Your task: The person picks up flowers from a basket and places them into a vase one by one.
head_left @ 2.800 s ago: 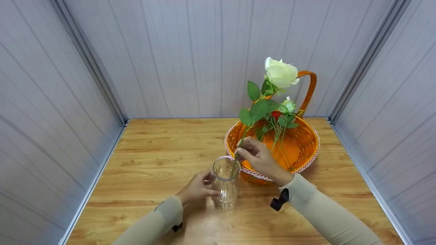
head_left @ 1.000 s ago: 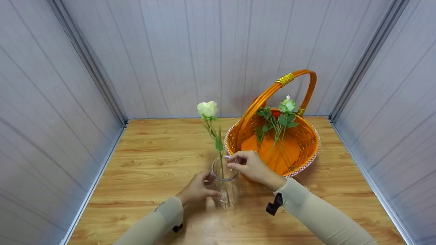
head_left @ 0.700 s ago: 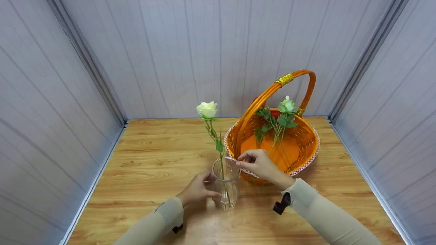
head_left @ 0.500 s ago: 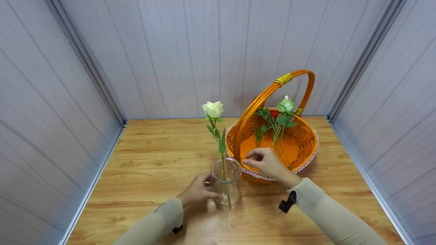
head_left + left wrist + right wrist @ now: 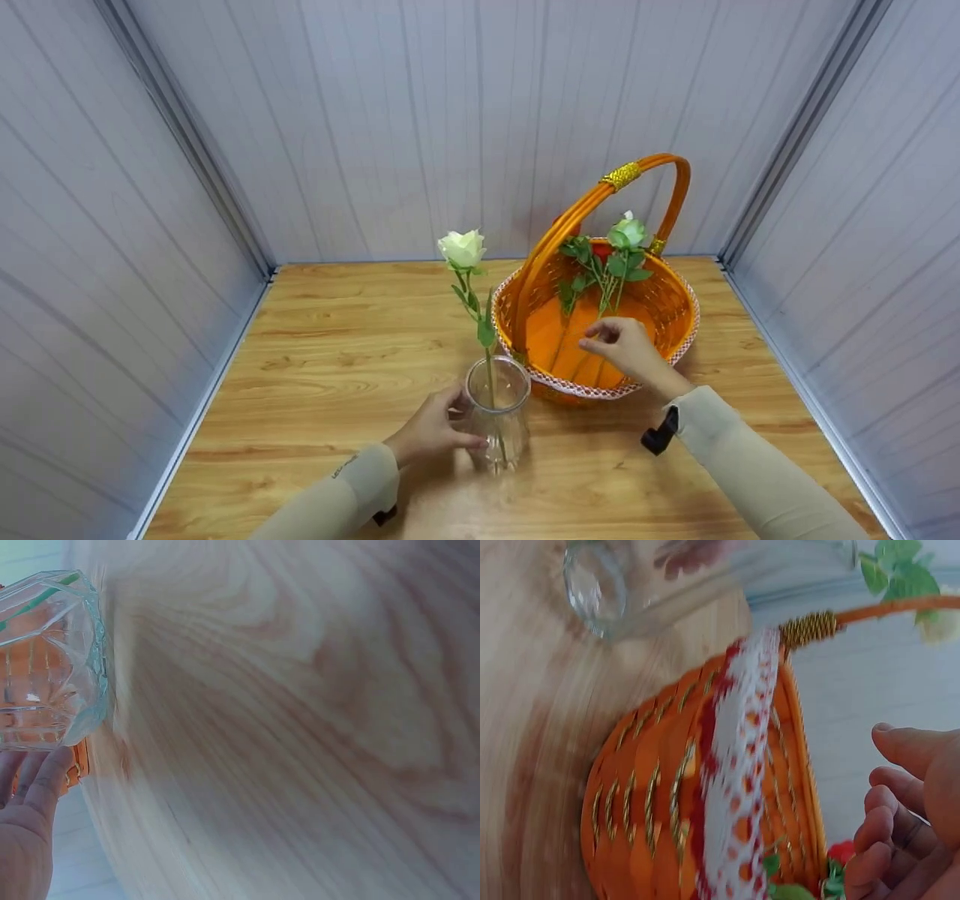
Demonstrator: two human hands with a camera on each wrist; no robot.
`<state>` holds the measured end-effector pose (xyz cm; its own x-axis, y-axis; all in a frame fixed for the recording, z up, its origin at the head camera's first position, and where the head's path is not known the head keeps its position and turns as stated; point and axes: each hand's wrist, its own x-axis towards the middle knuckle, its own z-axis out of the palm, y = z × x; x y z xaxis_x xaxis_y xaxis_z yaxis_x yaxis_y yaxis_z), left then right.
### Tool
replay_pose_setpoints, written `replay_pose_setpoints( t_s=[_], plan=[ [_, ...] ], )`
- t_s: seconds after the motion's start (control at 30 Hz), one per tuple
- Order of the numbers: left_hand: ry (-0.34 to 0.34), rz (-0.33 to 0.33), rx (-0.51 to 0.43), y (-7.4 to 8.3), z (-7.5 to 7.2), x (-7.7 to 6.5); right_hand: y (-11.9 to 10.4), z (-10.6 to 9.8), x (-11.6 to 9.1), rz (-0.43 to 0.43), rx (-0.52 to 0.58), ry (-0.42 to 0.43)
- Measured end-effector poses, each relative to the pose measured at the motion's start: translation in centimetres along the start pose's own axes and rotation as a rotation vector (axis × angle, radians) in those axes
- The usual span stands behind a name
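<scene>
Fingers and thumb of the left hand (image 5: 431,426) curl round the clear faceted glass vase (image 5: 513,433), which stands upright on the near part of the yellow-brown wood-grain table (image 5: 352,337). Fingers of the right hand (image 5: 628,346) loosely bent, holding nothing, over the near side of the round orange woven basket with red-and-white lace trim (image 5: 576,389). Progress, by the layout: one in, the cream-white rose with green leaves (image 5: 462,249), stem down in the vase, bloom tipping far left. Likely left: stems in the basket, with a pale green-white rose (image 5: 627,233) and red blooms (image 5: 602,250) at its far side; they overlap, so can't give a sure count. Room: pale grey grooved wall panels (image 5: 360,135) far, left and right; grey metal posts (image 5: 187,135) at the corners.
</scene>
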<state>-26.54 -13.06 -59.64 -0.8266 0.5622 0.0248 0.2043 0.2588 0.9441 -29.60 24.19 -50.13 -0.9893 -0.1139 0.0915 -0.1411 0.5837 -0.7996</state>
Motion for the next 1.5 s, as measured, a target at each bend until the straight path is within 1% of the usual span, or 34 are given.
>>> replay_pose_setpoints(
  t_s=[0.27, 0.47, 0.6, 0.8, 0.97, 1.2, 1.27, 1.4, 1.5],
  plan=[
    [-0.008, 0.001, 0.031, -0.2, -0.3, -0.5, 3.2, -1.9, 1.0, 0.058, -0.052, 0.042],
    [-0.003, -0.007, 0.051, -0.1, -0.6, -0.8, 4.8, -2.8, 1.6, 0.075, -0.06, 0.059],
    [0.0, 0.009, 0.064, -0.1, -0.8, -1.0, 5.6, -3.2, 1.9, 0.092, -0.061, 0.076],
    [0.001, 0.024, 0.063, -0.3, -0.9, -1.2, 6.6, -3.8, 2.3, 0.11, -0.094, 0.088],
    [0.0, 0.038, 0.071, -0.4, -0.9, -1.2, 7.1, -4.2, 2.7, 0.152, -0.1, 0.056],
    [-0.017, 0.024, 0.03, -0.7, -1.2, -1.1, 7.6, -4.4, 3.8, 0.214, -0.062, 0.016],
    [-0.024, 0.031, 0.021, -0.6, -1.2, -1.0, 7.7, -4.5, 4.2, 0.234, -0.049, 0.009],
    [-0.049, 0.027, -0.013, -0.5, -1.3, -0.9, 7.9, -4.5, 5.0, 0.264, -0.015, 0.01],
    [-0.061, 0.014, -0.022, -0.5, -1.3, -0.9, 8.1, -4.5, 5.5, 0.277, 0.021, 0.013]
  ],
)
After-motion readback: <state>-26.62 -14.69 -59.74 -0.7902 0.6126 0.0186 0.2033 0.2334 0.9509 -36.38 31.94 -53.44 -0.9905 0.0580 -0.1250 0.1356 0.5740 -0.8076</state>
